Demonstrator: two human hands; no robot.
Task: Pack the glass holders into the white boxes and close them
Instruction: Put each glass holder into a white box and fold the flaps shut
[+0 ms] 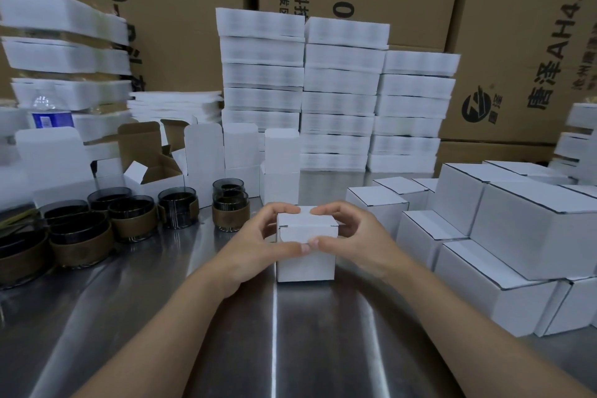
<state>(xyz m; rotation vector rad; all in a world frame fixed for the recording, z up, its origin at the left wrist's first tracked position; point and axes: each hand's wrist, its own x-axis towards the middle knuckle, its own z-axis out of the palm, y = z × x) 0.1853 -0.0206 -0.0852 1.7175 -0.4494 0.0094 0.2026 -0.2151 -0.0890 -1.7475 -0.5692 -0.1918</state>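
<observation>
At the middle of the steel table (pixel 323 333), we hold one small white box (pixel 307 229) between both hands. Our left hand (pixel 258 245) and right hand (pixel 352 239) each curl round it, thumbs meeting on its near top edge, forefingers on the far edge. Its lid is down. The glass holders (pixel 129 216) stand at the left, and closed boxes (pixel 517 236) are stacked at the right.

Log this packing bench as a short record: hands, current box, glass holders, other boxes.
left hand: grips box top, thumb at front edge
right hand: grips box top, thumb at front edge
box: on table, lid folded down
glass holders: grouped at left, unpacked
open boxes: behind the holders, flaps up
closed boxes: stacked at right
</observation>
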